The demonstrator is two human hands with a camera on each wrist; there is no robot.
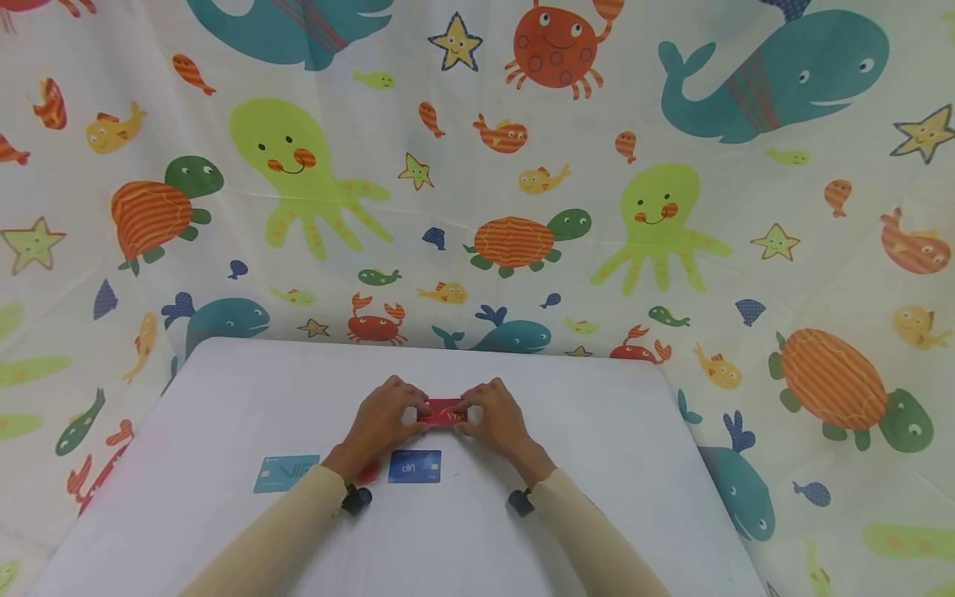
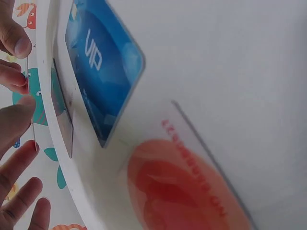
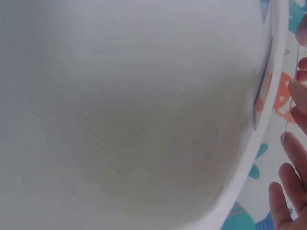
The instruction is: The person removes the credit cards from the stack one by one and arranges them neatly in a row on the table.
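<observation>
Fingers and thumbs of my left hand (image 1: 382, 421) and right hand (image 1: 495, 416) pinch opposite ends of a thin card, which appears edge-on in both wrist views. Between the hands, the head view shows a red card (image 1: 445, 414) with VIP lettering, partly covered by fingertips. Another card (image 2: 62, 112) lies flat on the table below the held one. Nearer the body is a blue VIP card (image 1: 414, 467). A clear card with a red round print (image 2: 177, 187) sits beside it, mostly behind the left wrist in the head view.
A teal VIP card (image 1: 279, 473) lies left of the left wrist, partly under the forearm. The white table (image 1: 612, 464) ends at a rounded far edge. Behind it hangs a curtain (image 1: 462, 191) printed with sea animals.
</observation>
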